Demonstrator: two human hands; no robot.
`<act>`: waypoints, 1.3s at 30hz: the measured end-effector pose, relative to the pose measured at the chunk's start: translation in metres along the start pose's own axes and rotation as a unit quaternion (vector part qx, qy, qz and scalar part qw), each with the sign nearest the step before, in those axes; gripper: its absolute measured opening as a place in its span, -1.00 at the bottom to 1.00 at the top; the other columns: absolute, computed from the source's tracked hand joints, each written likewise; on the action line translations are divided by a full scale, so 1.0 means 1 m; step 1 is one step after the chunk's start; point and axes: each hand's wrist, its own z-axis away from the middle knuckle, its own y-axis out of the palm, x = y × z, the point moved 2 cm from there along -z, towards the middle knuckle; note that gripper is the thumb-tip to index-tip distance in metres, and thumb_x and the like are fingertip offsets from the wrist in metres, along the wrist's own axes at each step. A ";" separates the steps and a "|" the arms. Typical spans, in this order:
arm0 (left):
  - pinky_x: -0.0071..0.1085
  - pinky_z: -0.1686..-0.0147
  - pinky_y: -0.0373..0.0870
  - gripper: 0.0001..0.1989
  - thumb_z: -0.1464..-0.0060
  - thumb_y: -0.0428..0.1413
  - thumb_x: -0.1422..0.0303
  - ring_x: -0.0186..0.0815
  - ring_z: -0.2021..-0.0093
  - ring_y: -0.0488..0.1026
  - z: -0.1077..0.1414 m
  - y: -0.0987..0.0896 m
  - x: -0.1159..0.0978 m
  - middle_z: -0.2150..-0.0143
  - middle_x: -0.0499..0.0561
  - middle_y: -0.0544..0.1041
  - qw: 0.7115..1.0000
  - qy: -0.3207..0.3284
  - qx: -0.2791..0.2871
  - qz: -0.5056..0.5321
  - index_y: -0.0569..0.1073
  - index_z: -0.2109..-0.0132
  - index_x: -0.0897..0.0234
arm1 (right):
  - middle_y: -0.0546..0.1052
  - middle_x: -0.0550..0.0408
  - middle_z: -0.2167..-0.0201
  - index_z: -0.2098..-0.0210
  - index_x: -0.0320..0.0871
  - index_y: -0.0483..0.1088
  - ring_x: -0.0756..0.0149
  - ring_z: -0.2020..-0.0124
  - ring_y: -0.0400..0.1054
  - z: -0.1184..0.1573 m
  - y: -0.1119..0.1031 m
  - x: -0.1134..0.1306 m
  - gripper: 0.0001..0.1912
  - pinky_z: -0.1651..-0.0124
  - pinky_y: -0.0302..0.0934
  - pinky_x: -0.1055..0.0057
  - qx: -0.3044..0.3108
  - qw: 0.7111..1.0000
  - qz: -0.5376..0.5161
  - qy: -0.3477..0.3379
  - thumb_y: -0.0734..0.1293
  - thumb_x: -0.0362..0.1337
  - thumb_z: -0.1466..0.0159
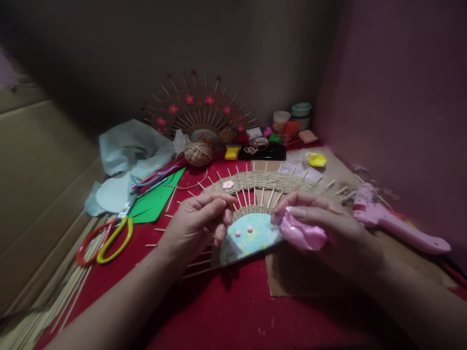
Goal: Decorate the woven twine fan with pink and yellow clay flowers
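Note:
My right hand (pixel 321 218) is closed round a crinkled pink packet (pixel 304 233), above the right part of a half-round woven fan (pixel 270 180). Over the fan's left side is my left hand (pixel 204 214), thumb and forefinger pinched together; whatever they hold is too small to make out. Thin sticks radiate through the fan's twine bands. One pink flower with a yellow centre (pixel 228 184) sits on the outer band. Two small pink balls (pixel 250 229) rest on the pale blue patterned base (pixel 237 245).
Scissors (pixel 115 238) and loose sticks (pixel 69 287) lie left, beside green sheets (pixel 155 199). Behind are a twine ball (pixel 198 153), a flowered fan (pixel 189 99), a black tray-like object (pixel 268 152) and a yellow packet (pixel 316 159). A pink glue gun (pixel 397 223) lies right.

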 end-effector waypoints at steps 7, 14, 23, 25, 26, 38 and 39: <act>-0.55 0.62 0.42 -0.94 -0.03 0.18 0.49 -0.41 0.54 0.49 0.006 0.010 0.004 0.42 -0.02 0.55 0.996 -0.025 0.041 -0.078 0.49 0.28 0.32 | 0.48 0.04 0.45 0.43 -0.20 0.46 0.45 0.49 0.30 0.001 -0.002 0.004 -0.87 0.48 0.14 0.56 -0.006 1.000 0.008 -0.027 0.42 -0.27 -0.05; -0.54 0.47 0.34 -0.95 -0.01 0.21 0.42 -0.46 0.46 0.40 0.005 0.017 -0.011 0.46 -0.11 0.46 0.922 0.101 0.062 -0.369 0.48 0.39 0.25 | 0.47 0.03 0.45 0.43 -0.19 0.46 0.43 0.52 0.29 -0.003 -0.006 0.009 -0.88 0.55 0.05 0.54 -0.016 0.998 0.011 -0.052 0.40 -0.26 -0.06; -0.28 0.24 0.31 -0.81 -0.21 -0.03 0.44 -0.26 0.25 0.31 -0.002 0.042 0.009 0.25 0.10 0.46 0.650 0.306 0.136 -0.682 0.43 0.10 0.38 | 0.44 0.10 0.51 0.43 -0.18 0.46 0.47 0.54 0.26 -0.006 -0.012 0.010 -0.92 0.51 0.09 0.55 -0.002 0.997 -0.006 -0.072 0.39 -0.29 -0.08; -0.24 0.20 0.30 -0.80 -0.22 -0.04 0.46 -0.24 0.24 0.31 -0.002 0.045 0.011 0.24 0.11 0.47 0.638 0.301 0.145 -0.694 0.42 0.09 0.39 | 0.44 0.11 0.52 0.42 -0.20 0.46 0.48 0.54 0.27 -0.007 -0.013 0.009 -0.91 0.50 0.10 0.56 0.003 0.997 -0.012 -0.073 0.39 -0.30 -0.08; -0.23 0.19 0.30 -0.81 -0.21 -0.04 0.46 -0.24 0.24 0.30 -0.002 0.045 0.012 0.24 0.11 0.47 0.633 0.299 0.149 -0.698 0.42 0.09 0.39 | 0.44 0.11 0.52 0.42 -0.20 0.46 0.49 0.54 0.27 -0.008 -0.014 0.009 -0.91 0.50 0.11 0.57 0.006 0.997 -0.015 -0.073 0.40 -0.30 -0.07; -0.19 0.17 0.31 -0.76 -0.26 -0.10 0.43 -0.22 0.20 0.31 0.000 0.041 0.017 0.17 0.13 0.49 0.630 0.275 0.171 -0.706 0.42 0.06 0.36 | 0.44 0.13 0.54 0.44 -0.23 0.45 0.51 0.56 0.26 -0.007 -0.012 0.009 -0.90 0.49 0.10 0.58 0.009 0.997 -0.014 -0.069 0.40 -0.31 -0.06; -0.18 0.16 0.31 -0.76 -0.26 -0.10 0.43 -0.22 0.18 0.32 -0.001 0.040 0.017 0.16 0.14 0.49 0.632 0.275 0.171 -0.704 0.42 0.06 0.36 | 0.43 0.13 0.54 0.44 -0.22 0.45 0.51 0.56 0.25 -0.007 -0.012 0.009 -0.90 0.49 0.10 0.57 0.009 0.998 -0.012 -0.068 0.40 -0.31 -0.07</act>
